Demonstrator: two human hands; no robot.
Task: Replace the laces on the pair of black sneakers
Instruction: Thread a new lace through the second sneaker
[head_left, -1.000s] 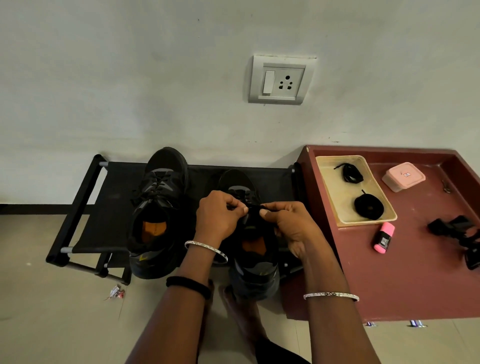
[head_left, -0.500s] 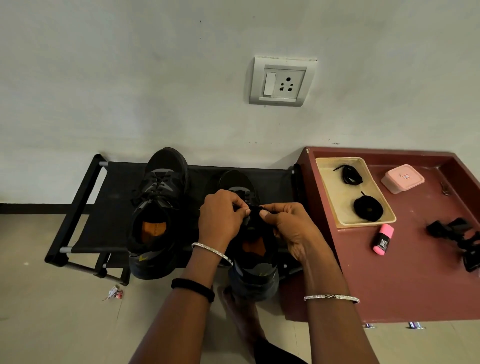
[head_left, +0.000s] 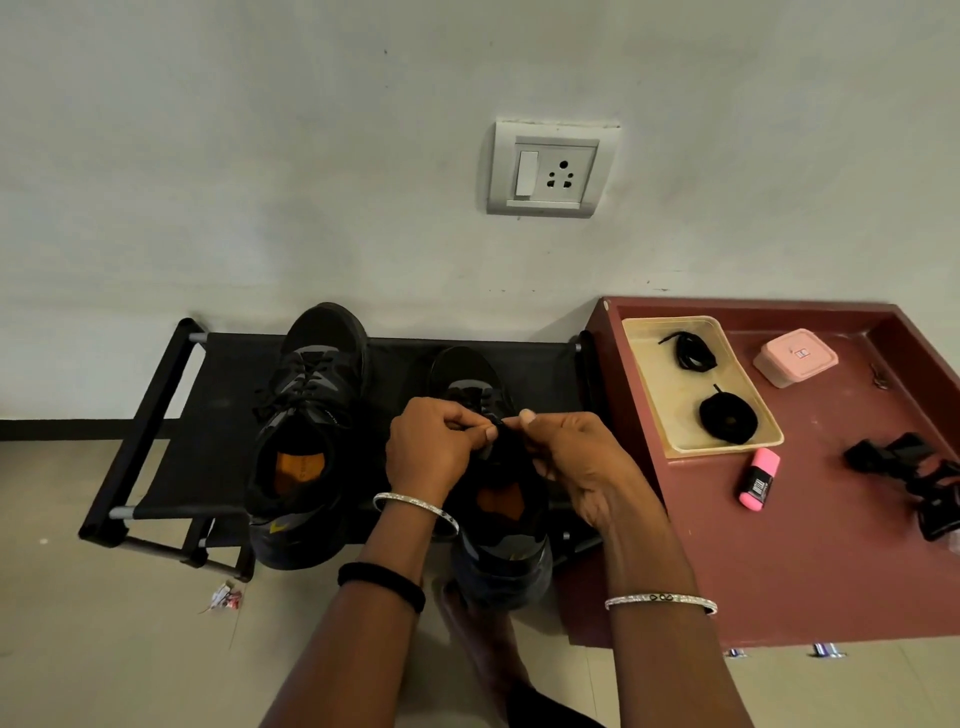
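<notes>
Two black sneakers stand on a low black rack, toes to the wall. The left sneaker is laced and shows an orange insole. Over the tongue of the right sneaker, my left hand and my right hand meet. Each pinches the black lace of that shoe between thumb and fingers. My hands hide most of the lacing. A beige tray on the red table holds a loose black lace and a coiled black lace.
The red table stands right of the rack. On it are a pink box, a pink highlighter and a black object at the right edge. A wall socket is above. A wrapper scrap lies on the floor.
My hands have stayed on the right sneaker's lace, with my fingertips shifting slightly closer together. The shoes and tray items have not moved.
</notes>
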